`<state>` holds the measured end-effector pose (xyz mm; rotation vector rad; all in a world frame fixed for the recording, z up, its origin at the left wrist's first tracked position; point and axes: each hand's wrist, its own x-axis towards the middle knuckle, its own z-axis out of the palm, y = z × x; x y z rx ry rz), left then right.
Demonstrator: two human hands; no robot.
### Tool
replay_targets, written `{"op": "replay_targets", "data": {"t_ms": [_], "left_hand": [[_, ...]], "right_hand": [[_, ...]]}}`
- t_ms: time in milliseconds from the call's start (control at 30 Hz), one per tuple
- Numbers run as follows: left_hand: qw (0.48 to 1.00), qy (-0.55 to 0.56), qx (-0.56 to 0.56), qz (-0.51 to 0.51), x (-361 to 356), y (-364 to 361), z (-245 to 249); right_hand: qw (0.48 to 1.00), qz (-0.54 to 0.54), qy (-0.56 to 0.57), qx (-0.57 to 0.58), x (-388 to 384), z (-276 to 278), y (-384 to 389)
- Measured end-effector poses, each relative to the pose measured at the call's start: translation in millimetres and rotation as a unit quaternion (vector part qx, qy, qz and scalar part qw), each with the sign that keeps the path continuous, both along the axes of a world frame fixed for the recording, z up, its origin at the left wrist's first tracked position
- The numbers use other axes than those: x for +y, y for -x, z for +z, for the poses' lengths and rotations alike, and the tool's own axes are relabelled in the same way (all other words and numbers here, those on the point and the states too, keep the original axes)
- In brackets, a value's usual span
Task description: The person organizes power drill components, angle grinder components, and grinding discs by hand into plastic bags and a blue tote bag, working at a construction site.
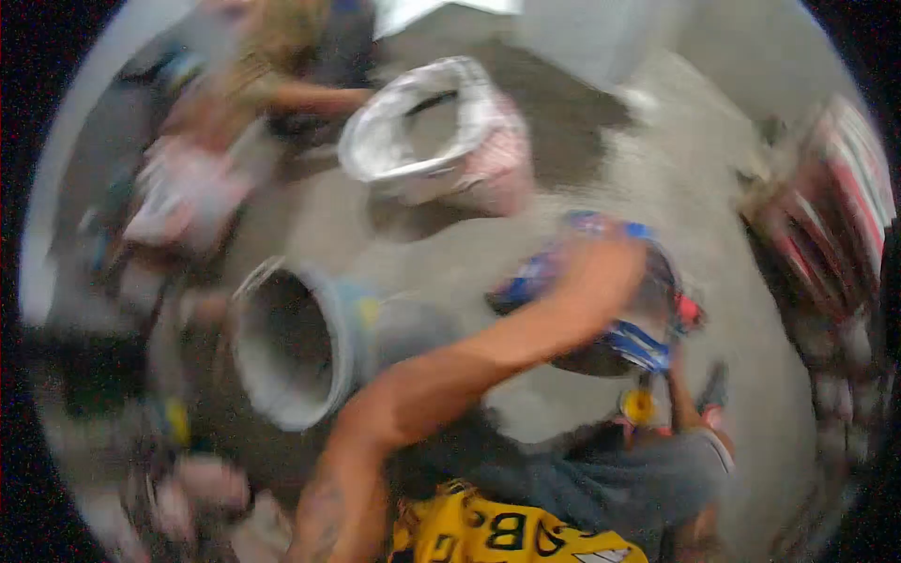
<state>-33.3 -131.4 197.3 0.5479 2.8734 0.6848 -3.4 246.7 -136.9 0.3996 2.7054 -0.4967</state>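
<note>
My left arm reaches across from the lower left. My left hand (pixel 610 253) is at the upper edge of a blue patterned bag (pixel 643 345) with an open mouth; its fingers are smeared by motion, so their grip does not show. I cannot make out my right hand. Close to the bag, above my grey shorts, is a small round yellow thing (pixel 638 405). Left of my forearm stands a grey-white bucket (pixel 343 342), its dark opening facing the left.
Beyond the bucket is an open white and pink woven sack (pixel 497 155) holding something grey. Another person's arm (pixel 319 98) reaches its rim. A pinkish-white bag (pixel 188 192) lies at the left, and striped red and white sacks (pixel 835 216) stand at the right.
</note>
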Motion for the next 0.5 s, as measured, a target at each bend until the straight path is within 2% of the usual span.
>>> {"op": "replay_targets", "data": {"t_ms": [33, 133, 167, 267, 367, 433, 500], "left_hand": [[0.997, 0.029, 0.051, 0.043, 0, -15, 26], [0.998, 0.051, 0.010, 0.024, -10, -18, 29], [0.998, 0.055, 0.015, 0.022, -10, -16, 25], [0.997, 0.059, 0.042, 0.009, -14, -4, 21], [0.995, 0.087, 0.042, 0.012, -17, -4, 33], [0.993, 0.108, 0.045, 0.015, -24, -5, 39], [0.993, 0.109, 0.053, 0.013, -32, -3, 35]], "right_hand": [[1.000, -0.015, -0.009, -0.014, 4, 3, -4], [0.998, -0.020, -0.015, -0.053, 18, -17, -6], [0.998, 0.024, -0.037, -0.043, 29, -31, -6], [0.986, -0.144, 0.059, 0.059, -7, 33, -16], [0.974, -0.144, 0.163, 0.066, -6, 57, -18], [0.976, -0.160, 0.131, 0.072, 8, 32, -19], [0.971, -0.206, 0.120, 0.005, -13, 89, -13]]}}
